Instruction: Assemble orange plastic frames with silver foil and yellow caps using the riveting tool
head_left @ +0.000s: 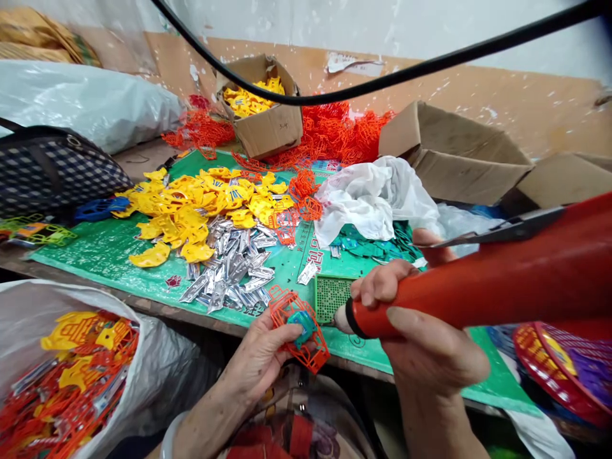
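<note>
Orange lattice frame (316,358), one, plastic, held over the near edge of the surface (285,275), with a teal piece (301,324) set among its bars. Left hand (262,354): closed on the frame, thumb laid across the teal piece. Right hand (425,344): wrapped round a red handheld tool (459,287), its pale nose (341,320) aimed leftward at the frame; whether nose and frame touch, I cannot tell. Green perforated tray (316,299), one, just beyond the frame, by the same edge. Silver pieces (234,268), loose heap, left of the tray; yellow shells (191,204), larger heap, behind them.

Risks, as judged from where I stand: the nose could skid towards the left thumb, should the frame tilt in its one-handed hold; a jolt of the right wrist could knock the tray over the near edge.

Markings: handwritten figures on a carton (268,137) at the far edge, beginning with 3, the rest uncertain; blue marks on some yellow shells, illegible; Chinese characters on the green cover (95,245), partly buried.
</note>
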`<state>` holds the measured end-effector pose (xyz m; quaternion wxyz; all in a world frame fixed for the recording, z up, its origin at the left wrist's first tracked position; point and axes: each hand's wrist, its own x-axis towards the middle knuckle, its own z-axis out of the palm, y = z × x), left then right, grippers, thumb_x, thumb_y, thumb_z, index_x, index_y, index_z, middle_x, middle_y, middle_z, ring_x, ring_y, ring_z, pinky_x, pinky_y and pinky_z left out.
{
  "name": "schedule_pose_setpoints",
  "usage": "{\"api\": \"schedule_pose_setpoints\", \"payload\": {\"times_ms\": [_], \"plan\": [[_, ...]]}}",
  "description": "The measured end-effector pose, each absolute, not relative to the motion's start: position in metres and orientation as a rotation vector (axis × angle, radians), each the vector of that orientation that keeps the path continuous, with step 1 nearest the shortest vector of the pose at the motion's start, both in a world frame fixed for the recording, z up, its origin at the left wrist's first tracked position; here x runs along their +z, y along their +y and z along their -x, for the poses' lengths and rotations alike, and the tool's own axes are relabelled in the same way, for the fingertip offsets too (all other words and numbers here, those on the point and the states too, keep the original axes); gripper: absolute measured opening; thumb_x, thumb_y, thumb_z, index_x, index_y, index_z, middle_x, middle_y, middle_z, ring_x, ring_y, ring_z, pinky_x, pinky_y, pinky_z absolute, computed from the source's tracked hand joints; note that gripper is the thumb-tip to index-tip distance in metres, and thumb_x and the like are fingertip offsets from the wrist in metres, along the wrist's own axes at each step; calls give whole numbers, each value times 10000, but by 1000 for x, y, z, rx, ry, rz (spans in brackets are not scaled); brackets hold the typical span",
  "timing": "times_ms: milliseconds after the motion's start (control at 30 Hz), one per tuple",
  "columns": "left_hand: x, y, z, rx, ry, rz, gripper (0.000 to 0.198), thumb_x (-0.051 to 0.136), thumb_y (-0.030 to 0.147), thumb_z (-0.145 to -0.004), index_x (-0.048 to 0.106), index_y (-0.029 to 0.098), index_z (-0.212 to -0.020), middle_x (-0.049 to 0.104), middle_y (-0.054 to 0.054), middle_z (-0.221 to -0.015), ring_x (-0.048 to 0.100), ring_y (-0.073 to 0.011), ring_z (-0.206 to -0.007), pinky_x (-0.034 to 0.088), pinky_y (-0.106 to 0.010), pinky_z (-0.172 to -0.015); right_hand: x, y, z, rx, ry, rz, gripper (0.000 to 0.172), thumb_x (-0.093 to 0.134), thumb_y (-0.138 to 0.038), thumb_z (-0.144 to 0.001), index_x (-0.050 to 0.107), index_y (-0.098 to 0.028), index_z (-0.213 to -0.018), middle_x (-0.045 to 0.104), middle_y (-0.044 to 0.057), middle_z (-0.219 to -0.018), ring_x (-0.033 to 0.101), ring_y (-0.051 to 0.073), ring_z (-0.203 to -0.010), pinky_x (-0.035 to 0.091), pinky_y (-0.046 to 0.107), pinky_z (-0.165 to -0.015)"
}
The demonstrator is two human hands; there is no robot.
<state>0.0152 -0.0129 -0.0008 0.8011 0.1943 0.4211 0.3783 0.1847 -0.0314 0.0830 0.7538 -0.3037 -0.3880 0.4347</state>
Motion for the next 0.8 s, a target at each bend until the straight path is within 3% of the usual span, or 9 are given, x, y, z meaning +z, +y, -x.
{"api": "schedule_pose_setpoints", "payload": {"times_ms": [433,667,800], "plan": [[-1,-14,-17,827,917,-408,398,823,101,-593,696,143,-967,706,-34,-838,667,-181,-721,619,-359,-693,76,-34,-173,991,-857,630,575,748,-132,-714,557,-358,-1207,626,-50,-737,594,120,-670,518,318,-726],[0,-12,-16,819,931,-412,394,803,90,-616,694,174,-986,721,-38,-925,661,-174,-734,619,-372,-685,73,-35,-173,992,-915,648,496,738,-144,-736,572,-356,-1153,624,-57,-741,592,117,-677,508,311,-715],[1,-12,-16,811,923,-420,376,800,100,-626,697,164,-982,723,-44,-920,663,-172,-741,617,-356,-688,71,-35,-173,1009,-922,630,554,749,-157,-749,529,-359,-1216,623,-62,-753,596,113,-687,511,309,-728]]}}
